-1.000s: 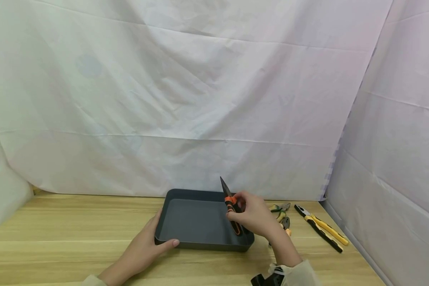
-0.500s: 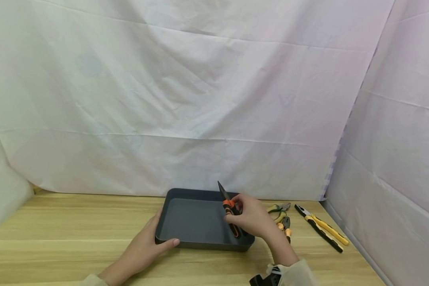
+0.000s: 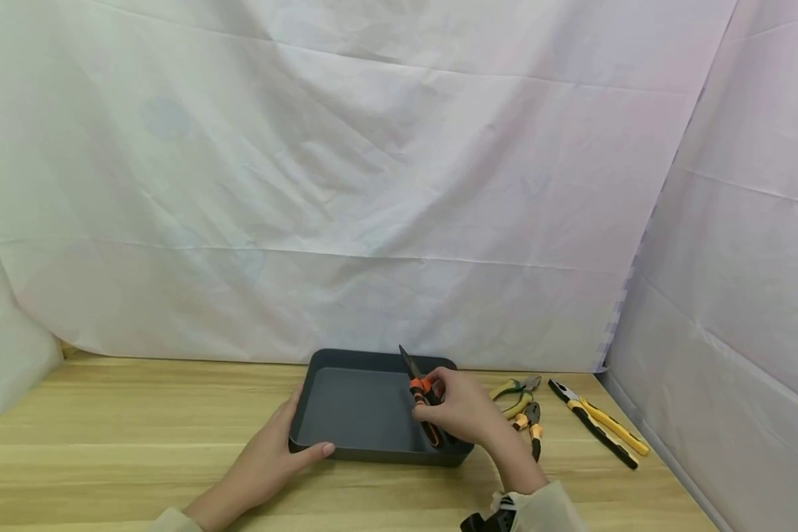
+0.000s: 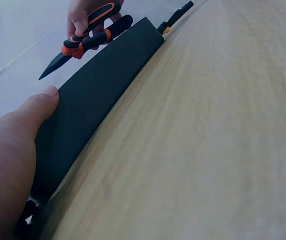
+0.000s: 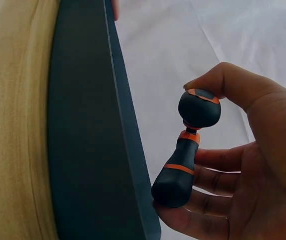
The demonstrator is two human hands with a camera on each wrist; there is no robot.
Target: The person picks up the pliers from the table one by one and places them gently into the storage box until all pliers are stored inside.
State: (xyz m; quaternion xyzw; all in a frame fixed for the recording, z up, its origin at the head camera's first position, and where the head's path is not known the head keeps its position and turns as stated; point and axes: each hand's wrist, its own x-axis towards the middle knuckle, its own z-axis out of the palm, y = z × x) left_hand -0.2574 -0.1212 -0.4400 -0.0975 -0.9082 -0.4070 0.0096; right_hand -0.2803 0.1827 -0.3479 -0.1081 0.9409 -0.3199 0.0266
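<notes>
The left hand (image 3: pixel 266 458) grips the dark-grey rectangular tray (image 3: pixel 352 410). Above the tray's right part, black-and-orange-handled, taper-nosed pliers (image 3: pixel 417 386) slant lengthwise, nose far-left, handles near-right, pinched by the right hand (image 3: pixel 464 408).

yellow-and-black pliers (image 3: pixel 586 414) lie at the right of the wooden table (image 3: pixel 140 428); to their left, green-handled pliers (image 3: pixel 524 385) lie near light-orange-and-black pliers (image 3: pixel 534 415). a creased white cloth (image 3: pixel 306 185) hangs behind.
</notes>
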